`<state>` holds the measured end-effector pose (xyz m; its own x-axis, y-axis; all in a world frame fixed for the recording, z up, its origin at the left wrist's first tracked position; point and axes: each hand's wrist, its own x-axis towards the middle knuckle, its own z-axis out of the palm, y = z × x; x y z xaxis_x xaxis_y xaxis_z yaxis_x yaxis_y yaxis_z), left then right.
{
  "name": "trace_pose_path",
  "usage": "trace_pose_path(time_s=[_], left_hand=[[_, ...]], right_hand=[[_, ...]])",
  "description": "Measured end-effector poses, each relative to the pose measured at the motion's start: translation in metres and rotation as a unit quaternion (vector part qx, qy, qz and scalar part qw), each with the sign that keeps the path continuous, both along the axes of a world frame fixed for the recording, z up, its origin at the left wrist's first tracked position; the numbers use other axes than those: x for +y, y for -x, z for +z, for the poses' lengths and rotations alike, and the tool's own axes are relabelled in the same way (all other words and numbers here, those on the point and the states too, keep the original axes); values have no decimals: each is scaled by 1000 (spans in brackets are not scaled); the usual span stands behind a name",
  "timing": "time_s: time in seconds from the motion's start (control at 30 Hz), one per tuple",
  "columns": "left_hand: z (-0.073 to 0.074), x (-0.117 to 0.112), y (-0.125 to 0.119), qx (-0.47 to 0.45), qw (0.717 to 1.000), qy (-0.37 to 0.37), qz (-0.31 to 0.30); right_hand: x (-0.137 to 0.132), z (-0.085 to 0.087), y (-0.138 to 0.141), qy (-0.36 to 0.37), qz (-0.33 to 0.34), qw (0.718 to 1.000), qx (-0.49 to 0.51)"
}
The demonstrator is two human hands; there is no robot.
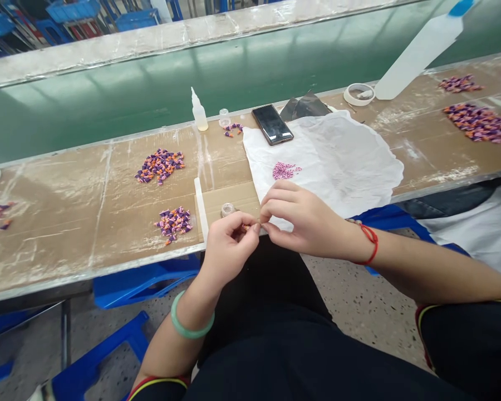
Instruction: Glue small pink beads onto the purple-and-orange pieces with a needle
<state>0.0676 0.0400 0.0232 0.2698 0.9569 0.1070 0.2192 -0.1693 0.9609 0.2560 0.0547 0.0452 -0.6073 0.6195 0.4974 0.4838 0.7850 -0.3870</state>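
Observation:
My left hand (229,245) and my right hand (300,220) meet at the table's front edge, fingertips pinched together around a tiny orange piece (246,226). A green bangle is on my left wrist, a red string on my right. Just behind the fingers stands a small clear jar (227,210). A little pile of pink beads (284,170) lies on a white sheet (342,161) beyond my right hand. Left of my hands lie two heaps of purple-and-orange pieces, a near heap (174,221) and a far heap (160,165).
A black phone (272,124), a small glue bottle (199,112) and another little jar (224,117) stand at the back edge. A tape roll (359,94), a large white bottle (421,50) and more purple heaps (482,122) lie right. Blue stools (142,281) sit under the table.

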Motion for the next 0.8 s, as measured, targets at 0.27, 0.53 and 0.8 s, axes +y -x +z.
trace_pose_path(time_s=[0.27, 0.53, 0.8], left_hand=[[5, 1, 5, -57, 993, 86, -49], [1, -2, 5, -35, 997, 63, -14], [1, -9, 10, 124, 950, -279, 71]], right_hand=[[0, 0, 1, -142, 22, 987, -69], [-3, 3, 3, -196, 39, 976, -91], [-12, 8, 11, 281, -32, 949, 142]])
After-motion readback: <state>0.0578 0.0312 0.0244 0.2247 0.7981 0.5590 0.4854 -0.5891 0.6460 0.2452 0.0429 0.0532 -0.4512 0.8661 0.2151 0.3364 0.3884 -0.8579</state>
